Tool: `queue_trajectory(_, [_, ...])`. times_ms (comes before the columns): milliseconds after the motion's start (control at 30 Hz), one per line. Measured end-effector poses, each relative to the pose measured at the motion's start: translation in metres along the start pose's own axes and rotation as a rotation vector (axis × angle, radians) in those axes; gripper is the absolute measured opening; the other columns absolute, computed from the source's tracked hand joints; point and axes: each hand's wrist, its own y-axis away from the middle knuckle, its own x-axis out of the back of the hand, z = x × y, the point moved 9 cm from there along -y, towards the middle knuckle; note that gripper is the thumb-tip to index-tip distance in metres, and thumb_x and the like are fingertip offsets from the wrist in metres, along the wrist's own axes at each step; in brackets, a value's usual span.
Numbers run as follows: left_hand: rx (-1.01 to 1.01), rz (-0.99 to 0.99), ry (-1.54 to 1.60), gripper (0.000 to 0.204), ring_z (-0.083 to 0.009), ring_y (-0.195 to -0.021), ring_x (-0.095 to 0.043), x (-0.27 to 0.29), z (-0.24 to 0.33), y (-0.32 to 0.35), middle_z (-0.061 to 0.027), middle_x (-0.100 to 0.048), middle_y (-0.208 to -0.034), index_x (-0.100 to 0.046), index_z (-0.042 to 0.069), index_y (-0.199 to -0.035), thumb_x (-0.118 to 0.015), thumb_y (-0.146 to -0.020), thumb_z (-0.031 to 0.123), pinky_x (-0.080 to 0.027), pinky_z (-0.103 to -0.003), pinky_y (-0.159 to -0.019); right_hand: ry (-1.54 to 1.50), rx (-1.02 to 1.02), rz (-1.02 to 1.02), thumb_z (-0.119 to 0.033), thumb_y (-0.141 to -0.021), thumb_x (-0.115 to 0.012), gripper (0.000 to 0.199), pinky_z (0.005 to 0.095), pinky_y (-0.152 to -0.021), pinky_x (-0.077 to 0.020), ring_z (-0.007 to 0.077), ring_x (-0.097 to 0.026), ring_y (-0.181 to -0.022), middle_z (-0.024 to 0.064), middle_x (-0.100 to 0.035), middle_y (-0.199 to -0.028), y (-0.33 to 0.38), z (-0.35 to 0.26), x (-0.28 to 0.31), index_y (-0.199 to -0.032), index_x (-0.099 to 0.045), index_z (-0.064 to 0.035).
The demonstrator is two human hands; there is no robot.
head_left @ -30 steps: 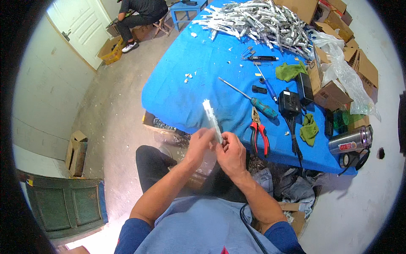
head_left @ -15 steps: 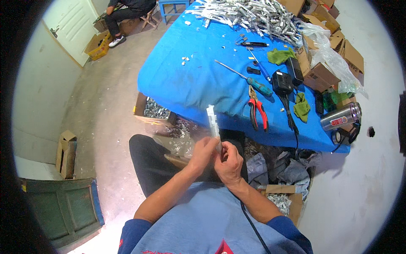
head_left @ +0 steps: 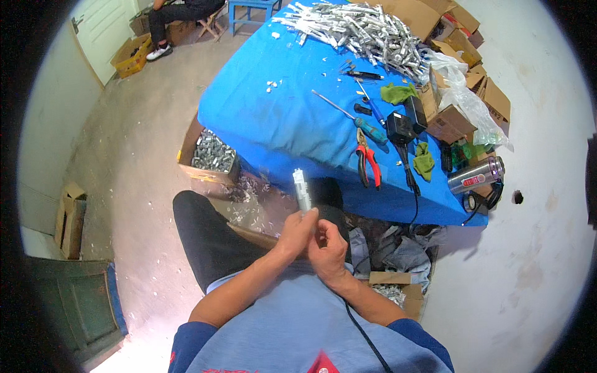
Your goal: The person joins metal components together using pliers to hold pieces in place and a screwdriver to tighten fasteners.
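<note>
Left hand: the left hand (head_left: 298,231), center of frame, was closed in a pinch, thumb and fingers gripping the lower end of the white strip.
Right hand: the right hand (head_left: 328,248), just right of the left one, had its fingers curled in; whether the tips touched the strip's lower end, couldn't tell, hidden behind the left hand.
White strip: the white strip (head_left: 301,188) stood out above the left hand, center of frame, top tilted slightly left; lower end covered by the fingers.
Blue table: the blue table (head_left: 267,118) filled the upper middle; strip was in front of its near edge in the view.
Strip pile: a heap of white strips (head_left: 357,34) lay at top center on the cloth.
Tools: red-handled pliers (head_left: 372,165) right of center, teal screwdriver (head_left: 371,130) just above, blue screwdriver (head_left: 374,110) near it.
Black adapter: the black adapter (head_left: 400,127) sat right of the tools, cable hanging down over the edge.
Parts box: a cardboard box (head_left: 208,176), left of center, held small grey pieces.
Right edge of table: metal bottle (head_left: 476,176) lay on its side; green cloth (head_left: 424,161) nearby.
Other person: a seated person (head_left: 177,13) at upper left, partly cut off.
</note>
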Motion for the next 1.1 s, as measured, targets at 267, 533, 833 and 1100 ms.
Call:
queue_trajectory(267, [0.079, -0.068, 0.015, 0.044, -0.0112, -0.063, -0.050, 0.012, -0.037, 0.004, -0.0014, -0.056, -0.069, -0.060, 0.004, -0.076, -0.048, -0.097, 0.041, -0.039, -0.029, -0.059, -0.083, -0.007, -0.293, -0.009, -0.081, -0.068, 0.043, 0.0306, -0.070, -0.0538, 0.0212, -0.068, -0.083, 0.0129, -0.067, -0.102, -0.026, 0.007, 0.017, -0.122, -0.055, -0.0024])
queue_trajectory(533, [0.223, -0.503, -0.057, 0.044, -0.0125, -0.058, -0.051, -0.039, -0.046, 0.033, -0.0029, -0.056, -0.063, -0.059, 0.006, -0.068, -0.048, -0.097, 0.038, -0.039, -0.028, -0.055, 0.036, 0.325, -0.789, -0.025, -0.077, -0.072, 0.065, 0.0371, -0.100, -0.0434, 0.0281, -0.048, -0.127, 0.0197, -0.048, -0.139, -0.073, -0.007, -0.003, -0.133, -0.049, -0.0012])
queue_trajectory(833, [0.380, -0.643, 0.280, 0.035, -0.0123, -0.058, -0.049, -0.036, -0.052, 0.046, -0.0032, -0.052, -0.066, -0.054, 0.005, -0.073, -0.058, -0.092, 0.034, -0.037, -0.027, -0.052, 0.158, 0.250, -1.010, -0.022, -0.076, -0.077, 0.036, 0.0376, -0.087, -0.0471, 0.0282, -0.057, -0.100, 0.0100, -0.062, -0.102, -0.064, 0.018, 0.000, -0.105, -0.064, -0.0048])
queue_trajectory(1100, [0.307, -0.693, 0.155, 0.038, -0.0107, -0.056, -0.045, -0.034, -0.040, 0.051, -0.0018, -0.050, -0.064, -0.053, 0.008, -0.072, -0.059, -0.092, 0.039, -0.034, -0.026, -0.051, 0.314, 0.392, -0.960, -0.033, -0.078, -0.075, 0.039, 0.0394, -0.076, -0.0473, 0.0308, -0.058, -0.090, 0.0094, -0.061, -0.095, -0.061, -0.022, 0.022, -0.099, -0.060, -0.0047])
